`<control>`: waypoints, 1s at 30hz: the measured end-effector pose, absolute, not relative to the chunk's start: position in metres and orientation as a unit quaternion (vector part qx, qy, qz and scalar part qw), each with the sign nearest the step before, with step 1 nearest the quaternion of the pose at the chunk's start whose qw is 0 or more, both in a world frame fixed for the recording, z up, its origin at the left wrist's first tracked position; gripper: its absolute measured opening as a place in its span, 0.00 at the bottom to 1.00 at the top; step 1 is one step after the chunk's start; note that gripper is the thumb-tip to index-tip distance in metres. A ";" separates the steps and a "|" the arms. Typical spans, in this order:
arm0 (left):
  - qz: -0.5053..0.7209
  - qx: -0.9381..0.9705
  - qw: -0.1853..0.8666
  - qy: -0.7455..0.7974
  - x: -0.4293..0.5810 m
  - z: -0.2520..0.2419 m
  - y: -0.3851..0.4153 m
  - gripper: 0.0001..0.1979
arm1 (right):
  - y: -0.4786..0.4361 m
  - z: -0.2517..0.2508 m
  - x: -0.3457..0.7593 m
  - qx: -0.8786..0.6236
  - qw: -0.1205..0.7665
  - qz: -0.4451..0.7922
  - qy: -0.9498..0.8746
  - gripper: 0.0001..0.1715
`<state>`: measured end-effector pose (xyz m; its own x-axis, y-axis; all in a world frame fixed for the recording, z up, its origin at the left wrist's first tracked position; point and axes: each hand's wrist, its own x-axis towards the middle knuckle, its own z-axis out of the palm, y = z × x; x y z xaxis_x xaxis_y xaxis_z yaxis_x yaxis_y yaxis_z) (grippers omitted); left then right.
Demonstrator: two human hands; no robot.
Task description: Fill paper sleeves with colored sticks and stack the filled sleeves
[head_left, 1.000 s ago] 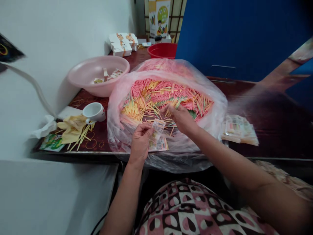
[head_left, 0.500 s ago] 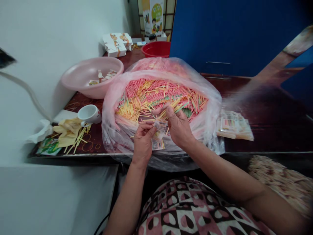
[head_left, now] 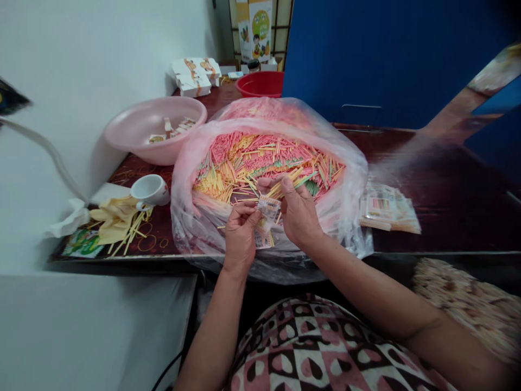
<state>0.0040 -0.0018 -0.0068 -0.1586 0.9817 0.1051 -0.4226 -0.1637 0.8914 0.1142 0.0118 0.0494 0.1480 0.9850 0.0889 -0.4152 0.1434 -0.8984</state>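
In front of me a large clear plastic bag (head_left: 187, 179) lies opened, full of thin pink, yellow and green sticks (head_left: 268, 155). My left hand (head_left: 243, 231) pinches a small clear printed packet (head_left: 268, 206) by its edge, low over the bag's near rim. Between the thumb and fingers of my right hand (head_left: 299, 214) is a small bundle of mostly yellow sticks (head_left: 291, 179), with a green one among them. The bundle lies just above the packet, tilted up to the right. Another printed packet (head_left: 264, 240) shows beneath my left hand, partly hidden.
A stack of printed packets (head_left: 391, 209) lies right of the bag. To the left are a pink basin (head_left: 134, 127) with small pieces inside, a white cup (head_left: 148, 190), a yellow cloth (head_left: 116, 217) and loose yellow sticks (head_left: 130, 233). Behind stand a red basin (head_left: 260, 84) and white boxes (head_left: 193, 76).
Both hands stay close together over the bag with the packet and the sticks. The right hand's fingers have shifted slightly; the whole view has moved a little.
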 end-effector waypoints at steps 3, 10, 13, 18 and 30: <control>0.660 0.391 0.520 0.374 0.004 -0.010 -0.001 0.17 | 0.013 0.050 0.112 -0.383 0.665 0.541 -0.344 0.25; 0.659 0.396 0.513 0.382 0.006 -0.011 0.000 0.18 | 0.004 0.046 0.115 -0.404 0.637 0.485 -0.443 0.24; 0.669 0.386 0.513 0.375 0.007 -0.009 0.000 0.18 | 0.000 0.047 0.118 -0.405 0.614 0.479 -0.480 0.24; 0.668 0.398 0.495 0.388 0.008 -0.009 0.002 0.18 | 0.006 0.040 0.125 -0.434 0.558 0.481 -0.518 0.24; 0.650 0.371 0.540 0.385 0.014 -0.010 0.004 0.19 | 0.020 0.031 0.126 -0.394 0.571 0.546 -0.469 0.27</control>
